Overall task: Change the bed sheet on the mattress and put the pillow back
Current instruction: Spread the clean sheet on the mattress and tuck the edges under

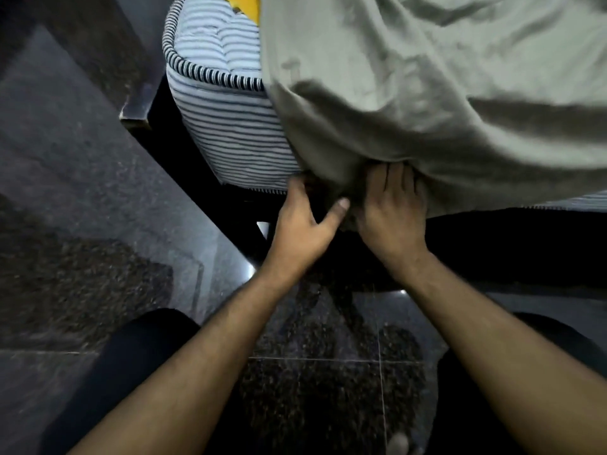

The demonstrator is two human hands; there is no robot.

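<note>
A pale grey-green sheet lies rumpled over a blue-and-white striped mattress, hanging down its near side. My left hand grips the sheet's hanging fold near the mattress's bottom edge, thumb pressed against the cloth, fingertips hidden behind it. My right hand lies beside it with its fingers tucked up under the sheet's lower hem. The mattress's left corner is bare. No pillow is in view.
A dark bed frame runs under the mattress. Dark speckled floor tiles lie below. A yellow patch shows at the mattress's far end. My dark-trousered knees flank my forearms. A dark board or rail stands left of the bed.
</note>
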